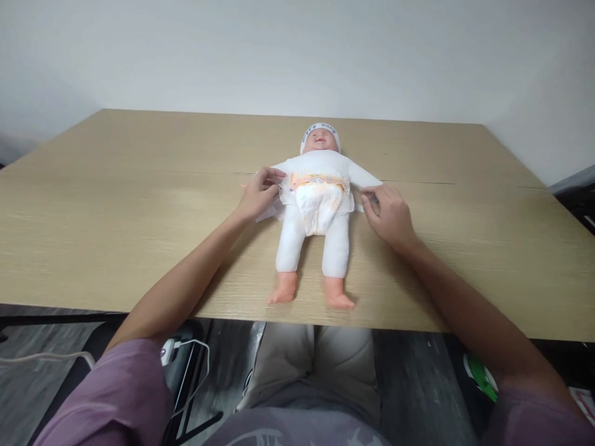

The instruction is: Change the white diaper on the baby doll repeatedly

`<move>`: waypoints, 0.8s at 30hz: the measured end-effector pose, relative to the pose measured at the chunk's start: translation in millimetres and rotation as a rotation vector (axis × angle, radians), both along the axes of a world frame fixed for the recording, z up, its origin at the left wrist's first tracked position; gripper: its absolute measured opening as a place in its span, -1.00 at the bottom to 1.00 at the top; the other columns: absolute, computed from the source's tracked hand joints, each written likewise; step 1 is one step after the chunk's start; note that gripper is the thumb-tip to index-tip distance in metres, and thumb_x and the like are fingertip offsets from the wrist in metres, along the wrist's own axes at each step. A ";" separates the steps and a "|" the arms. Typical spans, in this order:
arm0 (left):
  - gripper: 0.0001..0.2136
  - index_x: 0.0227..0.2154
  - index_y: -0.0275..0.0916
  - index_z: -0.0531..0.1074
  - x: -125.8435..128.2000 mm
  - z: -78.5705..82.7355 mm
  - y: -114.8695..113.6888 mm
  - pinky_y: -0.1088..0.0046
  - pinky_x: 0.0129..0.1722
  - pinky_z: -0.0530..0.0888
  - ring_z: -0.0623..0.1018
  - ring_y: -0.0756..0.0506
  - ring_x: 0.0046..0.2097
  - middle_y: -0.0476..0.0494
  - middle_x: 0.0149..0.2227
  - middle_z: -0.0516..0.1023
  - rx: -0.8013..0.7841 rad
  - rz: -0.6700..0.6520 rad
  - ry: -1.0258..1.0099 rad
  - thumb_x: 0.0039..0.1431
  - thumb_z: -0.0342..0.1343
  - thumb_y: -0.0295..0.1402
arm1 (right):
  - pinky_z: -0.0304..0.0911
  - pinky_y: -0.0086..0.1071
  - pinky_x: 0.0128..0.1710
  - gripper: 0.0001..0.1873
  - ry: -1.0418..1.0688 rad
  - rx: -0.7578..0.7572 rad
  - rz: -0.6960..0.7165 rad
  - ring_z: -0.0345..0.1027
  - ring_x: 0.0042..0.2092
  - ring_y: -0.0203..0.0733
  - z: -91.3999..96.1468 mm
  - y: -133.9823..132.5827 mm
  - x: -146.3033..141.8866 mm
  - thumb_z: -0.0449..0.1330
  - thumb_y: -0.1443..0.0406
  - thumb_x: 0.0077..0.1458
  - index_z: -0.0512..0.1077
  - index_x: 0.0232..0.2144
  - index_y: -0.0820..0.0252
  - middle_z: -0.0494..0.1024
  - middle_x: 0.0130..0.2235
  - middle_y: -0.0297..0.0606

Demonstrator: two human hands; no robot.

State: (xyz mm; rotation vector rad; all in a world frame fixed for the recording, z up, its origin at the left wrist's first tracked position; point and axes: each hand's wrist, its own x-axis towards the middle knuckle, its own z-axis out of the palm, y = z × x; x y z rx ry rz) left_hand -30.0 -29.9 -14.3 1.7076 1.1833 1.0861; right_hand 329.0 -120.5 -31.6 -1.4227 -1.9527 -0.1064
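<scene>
A baby doll (320,160) with a white cloth body, bare feet and a printed white headband lies face up, feet toward me. A white diaper (320,207) with an orange patterned waistband covers its hips, front panel up between the legs. At the diaper's left edge, my left hand (261,193) has its fingers curled closed on the thin side flap. My right hand (390,214) pinches at the opposite side, close to the doll's arm end; its fingertips partly hide what they grip, which appears to be the diaper's side tab.
The doll rests on a wide wooden table (139,248) with a seam running across it. A pale wall (297,56) stands behind. Below the front edge are a white cable (207,365), a dark chair at left and a green round item (481,378) at right.
</scene>
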 end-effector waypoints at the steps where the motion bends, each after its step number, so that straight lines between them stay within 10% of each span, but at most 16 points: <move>1: -0.67 -0.01 -0.18 0.52 3.2 6.4 -3.8 0.30 0.04 0.55 0.58 -0.16 0.03 -0.17 0.14 0.64 0.071 0.019 0.023 0.14 0.16 -0.45 | 0.48 0.10 0.07 -0.67 -0.010 -0.021 -0.045 0.59 0.01 0.24 -2.5 2.0 3.6 0.12 0.12 0.48 0.61 -0.01 0.14 0.72 -0.02 0.01; 9: -0.74 0.06 -0.14 0.55 71.8 61.7 -30.0 0.07 0.34 0.41 0.53 -0.26 0.21 -0.19 0.17 0.66 0.523 -0.253 0.395 0.46 0.04 -0.29 | 0.37 -0.09 -0.01 -0.78 -0.020 -0.232 -0.177 0.52 -0.05 0.15 -19.1 11.1 10.3 0.32 0.09 0.29 0.45 -0.24 0.06 0.66 -0.22 -0.11; 18: -0.63 -0.03 -0.19 0.64 124.9 50.1 -32.3 -0.16 0.28 0.34 0.40 -0.55 0.30 -0.32 0.18 0.60 0.522 -0.243 0.747 0.28 0.37 -0.02 | 0.26 -0.20 -0.18 -0.63 0.179 -0.470 -0.217 0.48 -0.26 -0.02 -8.3 11.1 5.0 0.41 -0.02 0.19 0.42 -0.39 0.06 0.63 -0.36 -0.25; 24: -0.55 0.06 -0.19 0.62 124.1 48.0 -34.8 -0.19 0.32 0.30 0.36 -0.59 0.34 -0.33 0.22 0.56 0.498 -0.234 0.778 0.26 0.39 0.01 | 0.16 -0.26 -0.27 -0.46 0.473 -0.592 0.011 0.29 -0.37 -0.17 7.2 16.1 24.1 0.31 -0.20 0.16 0.47 -0.49 0.10 0.46 -0.47 -0.32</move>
